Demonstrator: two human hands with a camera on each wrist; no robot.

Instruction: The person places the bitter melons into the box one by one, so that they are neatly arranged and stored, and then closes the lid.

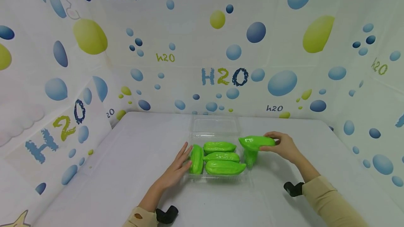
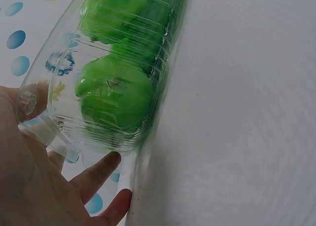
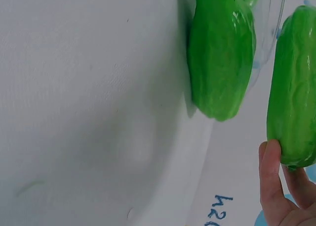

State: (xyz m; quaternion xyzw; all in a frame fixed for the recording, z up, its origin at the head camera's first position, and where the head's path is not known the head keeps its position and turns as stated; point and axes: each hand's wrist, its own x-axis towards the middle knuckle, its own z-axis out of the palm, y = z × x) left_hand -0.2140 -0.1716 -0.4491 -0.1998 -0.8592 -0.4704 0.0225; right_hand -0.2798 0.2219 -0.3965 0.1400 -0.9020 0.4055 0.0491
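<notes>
A bright green, glossy, ridged vegetable-like piece (image 1: 257, 142), tapered at one end, is pinched near its right end by my right hand (image 1: 285, 146). In the right wrist view, fingertips and thumb are on the end of this green piece (image 3: 295, 87). Beneath it, another green piece (image 1: 250, 157) stands to the right of the clear plastic box (image 1: 217, 178). Inside the box lie several like pieces, one lengthwise on the left (image 1: 197, 159) and others crosswise. My left hand (image 1: 174, 171) rests with extended fingers against the box's left side; the left wrist view shows the clear wall (image 2: 64, 114) beside the fingers.
The box's clear lid (image 1: 215, 125) is hinged back, away from me. A white cloth (image 1: 132, 160) covers the table. Patterned sheets (image 1: 189, 38) with bubbles and lettering hang behind and at both sides. Dark devices (image 1: 167, 214) sit at both wrists.
</notes>
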